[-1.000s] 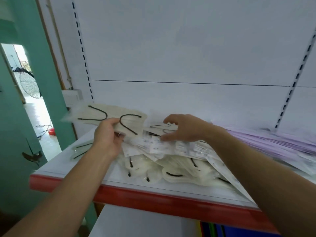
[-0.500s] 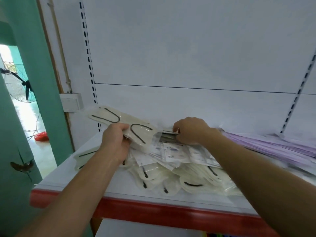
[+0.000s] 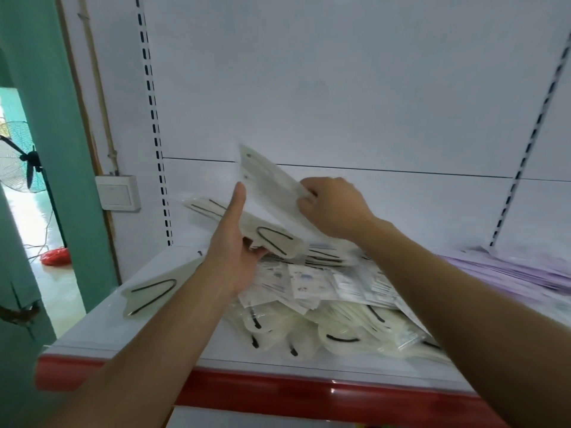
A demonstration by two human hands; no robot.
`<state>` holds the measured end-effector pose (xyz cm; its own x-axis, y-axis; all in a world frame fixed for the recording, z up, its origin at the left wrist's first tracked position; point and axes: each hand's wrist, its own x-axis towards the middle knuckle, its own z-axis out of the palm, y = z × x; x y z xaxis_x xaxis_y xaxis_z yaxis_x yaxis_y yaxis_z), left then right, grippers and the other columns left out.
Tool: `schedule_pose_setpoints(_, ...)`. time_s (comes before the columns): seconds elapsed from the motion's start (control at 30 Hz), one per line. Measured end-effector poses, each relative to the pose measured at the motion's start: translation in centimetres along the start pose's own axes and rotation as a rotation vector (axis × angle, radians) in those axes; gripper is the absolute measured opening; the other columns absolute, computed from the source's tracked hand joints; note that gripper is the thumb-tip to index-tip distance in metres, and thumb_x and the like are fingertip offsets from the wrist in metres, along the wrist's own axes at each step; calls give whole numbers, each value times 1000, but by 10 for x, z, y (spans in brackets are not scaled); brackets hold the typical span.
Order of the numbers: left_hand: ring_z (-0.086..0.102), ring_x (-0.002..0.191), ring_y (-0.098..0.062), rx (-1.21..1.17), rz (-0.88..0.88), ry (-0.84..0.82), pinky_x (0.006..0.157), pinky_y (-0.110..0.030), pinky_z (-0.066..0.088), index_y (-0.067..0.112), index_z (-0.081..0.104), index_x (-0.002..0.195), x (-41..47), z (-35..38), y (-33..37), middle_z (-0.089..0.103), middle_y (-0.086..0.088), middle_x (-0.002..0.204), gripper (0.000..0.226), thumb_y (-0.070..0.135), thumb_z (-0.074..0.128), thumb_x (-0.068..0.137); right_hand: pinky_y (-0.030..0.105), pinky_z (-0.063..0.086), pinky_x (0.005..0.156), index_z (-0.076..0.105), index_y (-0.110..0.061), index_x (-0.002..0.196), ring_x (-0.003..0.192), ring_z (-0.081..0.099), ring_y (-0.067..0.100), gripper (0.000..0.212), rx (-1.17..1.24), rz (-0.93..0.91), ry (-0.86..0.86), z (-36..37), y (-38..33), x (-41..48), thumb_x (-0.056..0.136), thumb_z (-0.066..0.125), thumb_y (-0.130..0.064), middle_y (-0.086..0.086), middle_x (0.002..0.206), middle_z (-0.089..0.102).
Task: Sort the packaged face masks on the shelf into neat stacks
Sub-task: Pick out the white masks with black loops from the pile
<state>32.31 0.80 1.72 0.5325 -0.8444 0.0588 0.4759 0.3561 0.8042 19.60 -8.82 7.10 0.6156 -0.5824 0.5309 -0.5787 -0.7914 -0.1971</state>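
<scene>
Packaged masks held above the heap [image 3: 324, 304] on the shelf [image 3: 102, 329].
The left hand [image 3: 231, 257] curls its grip round a cream mask bundle [image 3: 272, 237]; the right hand [image 3: 333, 208] pinches a tilted white packet [image 3: 268, 186] over that bundle.

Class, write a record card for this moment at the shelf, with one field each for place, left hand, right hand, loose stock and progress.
Place: white shelf with a red front edge
Left hand: holds a bundle of cream packs above the shelf
Right hand: pinches one pack, tilted up against the bundle
Loose stock: jumbled pile; lone pack to its left; purple packs at the right
Progress: pile not yet stacked
</scene>
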Motion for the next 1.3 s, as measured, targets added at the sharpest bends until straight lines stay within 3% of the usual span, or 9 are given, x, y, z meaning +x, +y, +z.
schedule_pose_setpoints(0.13, 68, 92, -21, 68, 0, 113, 87, -38, 54, 5, 68, 107, 1, 6, -9, 72, -7, 104, 31, 28, 70, 86, 31, 51, 84, 67, -24, 101, 95, 63, 14, 28, 165, -180, -331, 13, -21, -11, 93, 55, -49, -7, 100, 70)
schedule_pose_setpoints(0.27, 65, 80, -25, -80, 26, 355, 84, -39, 54, 10, 64, 90, 10, -12, 2, 69, -7, 87, 5, 10, 60, 87, 34, 53, 92, 74, -26, 96, 91, 67, 8, 15, 458, -19, -94, 6, 6, -4, 90, 64, -36, -12, 91, 73)
schedule_pose_setpoints(0.47, 61, 64, -22, -286, 67, 286, 66, -30, 51, 15, 58, 73, 3, -32, 13, 63, -2, 69, 13, 9, 53, 84, 26, 42, 99, 61, -28, 126, 114, 58, 12, 40, 16, 5, -491, 19, 30, -6, 88, 67, -39, -9, 124, 62)
schedule_pose_setpoints(0.6, 62, 72, -26, -270, 53, 262, 85, -36, 51, 13, 59, 77, 0, -32, 9, 66, -6, 73, 11, 6, 54, 83, 26, 40, 101, 53, -31, 135, 119, 55, 10, 50, 232, 38, -457, 26, 29, -7, 89, 65, -46, -7, 136, 55)
schedule_pose_setpoints(0.73, 64, 69, -26, -237, 52, 184, 76, -33, 51, 12, 63, 76, -1, -18, 3, 68, -6, 71, 14, 9, 53, 85, 23, 41, 96, 58, -34, 129, 114, 58, 6, 43, 290, -5, -497, 33, 18, -9, 89, 66, -45, -13, 131, 58)
schedule_pose_setpoints(0.83, 69, 89, -34, -194, 1, 114, 88, -46, 55, 6, 69, 97, -1, -8, -2, 72, -16, 92, 17, 19, 61, 88, 23, 43, 94, 62, -36, 124, 108, 60, 5, 38, 322, -12, -463, 35, 8, -8, 88, 66, -48, -17, 125, 61)
schedule_pose_setpoints(1.0, 69, 73, -32, -66, -24, 315, 62, -40, 59, -5, 62, 110, 7, -4, -15, 70, -21, 88, 25, -3, 57, 87, 22, 46, 94, 66, -27, 121, 99, 62, 4, 30, 404, -44, -353, 30, 7, -4, 92, 66, -27, -12, 116, 66)
schedule_pose_setpoints(1.1, 70, 76, -30, -189, 83, 415, 65, -39, 58, 1, 66, 98, 16, -25, -4, 71, -16, 91, 18, -6, 53, 87, 23, 46, 98, 66, -25, 120, 101, 62, 5, 31, 253, -21, -272, 22, 25, -1, 89, 66, -20, -8, 121, 66)
schedule_pose_setpoints(1.3, 71, 93, -30, -306, 166, 399, 81, -43, 59, 7, 68, 99, 14, -45, -5, 74, -12, 102, 23, -4, 51, 88, 34, 44, 102, 54, -30, 134, 118, 54, 17, 50, -139, -24, -664, 31, 31, -3, 86, 67, -32, -8, 131, 57)
